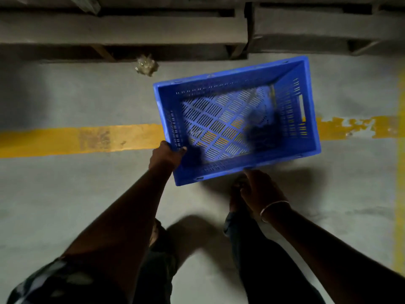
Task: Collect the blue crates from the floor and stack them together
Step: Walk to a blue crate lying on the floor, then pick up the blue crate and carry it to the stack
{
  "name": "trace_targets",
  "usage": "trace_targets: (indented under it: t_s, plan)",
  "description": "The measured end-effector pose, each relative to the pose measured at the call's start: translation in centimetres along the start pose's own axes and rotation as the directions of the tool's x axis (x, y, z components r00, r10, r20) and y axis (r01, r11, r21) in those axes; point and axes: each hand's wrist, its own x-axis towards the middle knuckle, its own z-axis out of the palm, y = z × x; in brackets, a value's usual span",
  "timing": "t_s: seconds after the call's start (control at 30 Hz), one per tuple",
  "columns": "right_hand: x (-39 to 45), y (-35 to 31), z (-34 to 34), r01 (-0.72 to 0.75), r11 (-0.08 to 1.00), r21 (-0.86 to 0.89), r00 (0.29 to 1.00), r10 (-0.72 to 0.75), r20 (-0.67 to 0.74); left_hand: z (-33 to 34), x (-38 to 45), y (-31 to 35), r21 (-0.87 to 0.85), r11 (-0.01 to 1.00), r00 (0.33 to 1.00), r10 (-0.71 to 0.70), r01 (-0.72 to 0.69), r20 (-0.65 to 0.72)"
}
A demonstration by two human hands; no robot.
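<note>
Left hand (pixel 167 155): arm stretched forward and down; fingers curled over the near-left corner rim of the crate (pixel 237 119), thumb lying on the inside wall.
Right hand (pixel 259 189): arm reaching forward, bangle (pixel 272 208) on wrist; fingertips meet the crate's near long edge from below; grip blurred, cannot tell whether it clasps the rim.
Crate: blue, slotted, open side up, tilted, just ahead of both hands, over the yellow floor line (pixel 81 139).
Background: pallets (pixel 131 29) along the top; crumpled plastic (pixel 146 65) beside them.
</note>
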Motion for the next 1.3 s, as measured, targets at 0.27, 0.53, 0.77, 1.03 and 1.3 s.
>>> trace_targets:
  t_s: [0.27, 0.53, 0.77, 1.03, 1.3]
  plan:
    - [4.8, 1.1, -0.3, 0.004, 0.998, -0.07, 0.981, -0.018, -0.194, -1.8, 1.7, -5.1, 0.049, 0.998, 0.988, 0.036, -0.028, -0.152]
    - [6.8, -2.0, -1.1, -0.158, 0.982, -0.1, 0.977, 0.14, -0.163, -9.0, 0.8, -15.7, 0.073, 0.976, 0.963, -0.187, 0.205, -0.196]
    - [9.7, -2.7, 0.1, -0.176, 0.976, 0.132, 0.981, 0.185, -0.056, -7.8, -0.3, -17.9, 0.039, 0.978, 0.927, -0.183, 0.206, -0.327]
    - [5.1, -5.6, -4.9, -0.079, 0.985, -0.156, 0.997, 0.077, -0.02, -12.9, -6.0, -18.1, 0.022, 0.964, 0.917, -0.244, 0.264, -0.317]
    - [-7.6, -13.3, -14.4, 0.013, 0.98, -0.199, 0.999, -0.005, 0.041, -22.1, -24.3, -18.6, -0.095, 0.955, 0.888, -0.295, 0.28, -0.353]
